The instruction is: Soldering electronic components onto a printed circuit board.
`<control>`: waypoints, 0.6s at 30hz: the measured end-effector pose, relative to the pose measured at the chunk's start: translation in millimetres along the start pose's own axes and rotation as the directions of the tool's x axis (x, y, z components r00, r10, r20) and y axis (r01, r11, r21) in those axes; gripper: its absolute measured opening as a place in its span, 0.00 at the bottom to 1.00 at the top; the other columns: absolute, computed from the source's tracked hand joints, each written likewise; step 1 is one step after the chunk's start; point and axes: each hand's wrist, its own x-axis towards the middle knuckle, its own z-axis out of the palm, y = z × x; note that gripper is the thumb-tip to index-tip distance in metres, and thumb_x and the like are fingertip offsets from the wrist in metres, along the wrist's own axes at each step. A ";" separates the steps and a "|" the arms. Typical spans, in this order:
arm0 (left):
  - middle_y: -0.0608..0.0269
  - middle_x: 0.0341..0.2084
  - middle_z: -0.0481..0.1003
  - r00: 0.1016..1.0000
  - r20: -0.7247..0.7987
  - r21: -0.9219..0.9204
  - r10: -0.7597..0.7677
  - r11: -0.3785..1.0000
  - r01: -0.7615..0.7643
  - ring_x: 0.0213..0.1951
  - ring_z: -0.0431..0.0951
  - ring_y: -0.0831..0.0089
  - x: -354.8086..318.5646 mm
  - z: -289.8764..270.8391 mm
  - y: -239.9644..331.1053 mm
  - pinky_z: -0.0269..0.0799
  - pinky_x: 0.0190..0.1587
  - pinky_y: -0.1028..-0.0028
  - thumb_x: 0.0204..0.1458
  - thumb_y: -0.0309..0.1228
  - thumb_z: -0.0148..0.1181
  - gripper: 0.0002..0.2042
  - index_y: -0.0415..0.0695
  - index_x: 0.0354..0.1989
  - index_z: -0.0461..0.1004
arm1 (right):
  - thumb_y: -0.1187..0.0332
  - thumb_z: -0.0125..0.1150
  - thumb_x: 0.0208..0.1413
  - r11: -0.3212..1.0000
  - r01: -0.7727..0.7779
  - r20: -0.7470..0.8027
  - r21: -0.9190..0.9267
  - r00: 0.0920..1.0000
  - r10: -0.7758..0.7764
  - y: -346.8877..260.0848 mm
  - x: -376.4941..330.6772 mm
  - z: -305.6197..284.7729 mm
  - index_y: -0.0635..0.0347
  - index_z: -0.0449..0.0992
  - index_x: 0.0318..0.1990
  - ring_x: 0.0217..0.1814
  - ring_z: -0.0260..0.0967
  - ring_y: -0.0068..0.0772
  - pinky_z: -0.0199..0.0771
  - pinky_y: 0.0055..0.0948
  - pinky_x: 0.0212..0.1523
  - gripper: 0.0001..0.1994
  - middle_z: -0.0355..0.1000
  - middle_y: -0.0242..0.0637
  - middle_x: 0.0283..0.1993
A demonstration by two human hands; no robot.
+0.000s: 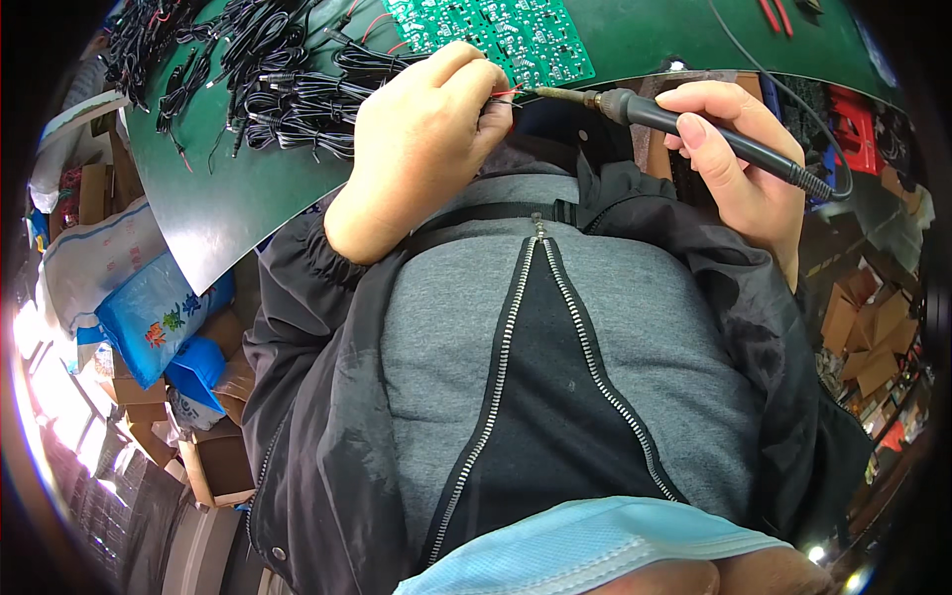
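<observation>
Soldering iron [650,112] gripped pen-style in the right hand [759,208], prob for fine control, with the tip [560,94] aimed left by the near edge of the green circuit boards [531,45]. Red wire [508,91] apparently pinched in the curled left hand [426,129], likely for steadiness, poking out right, just beside the tip.
</observation>
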 end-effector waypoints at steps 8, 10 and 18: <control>0.64 0.32 0.77 1.000 0.006 -0.005 -0.011 1.000 0.011 0.32 0.81 0.63 0.2 0.4 2.6 0.76 0.33 0.68 0.53 0.29 0.68 0.05 0.44 0.35 0.79 | 0.76 0.62 0.62 0.919 0.344 0.246 -0.190 0.923 -0.295 -2.1 8.7 -11.3 0.70 0.78 0.48 0.35 0.71 0.27 0.70 0.25 0.39 0.09 0.76 0.40 0.38; 0.64 0.32 0.77 1.000 0.004 -0.019 -0.019 1.000 0.019 0.32 0.81 0.63 1.2 1.3 3.2 0.76 0.33 0.68 0.53 0.29 0.68 0.05 0.44 0.35 0.79 | 0.77 0.61 0.63 0.917 0.343 0.218 -0.207 0.929 -0.298 -4.3 6.2 -11.6 0.70 0.78 0.48 0.35 0.71 0.27 0.70 0.25 0.39 0.09 0.76 0.41 0.40; 0.64 0.32 0.77 0.999 0.009 0.004 -0.040 0.999 0.040 0.33 0.81 0.63 0.3 -1.6 2.4 0.76 0.34 0.68 0.53 0.29 0.68 0.05 0.45 0.35 0.79 | 0.74 0.63 0.64 0.989 0.135 -0.087 -0.067 0.986 -0.141 -1.3 8.9 0.8 0.67 0.81 0.48 0.35 0.69 0.16 0.66 0.18 0.35 0.08 0.77 0.30 0.36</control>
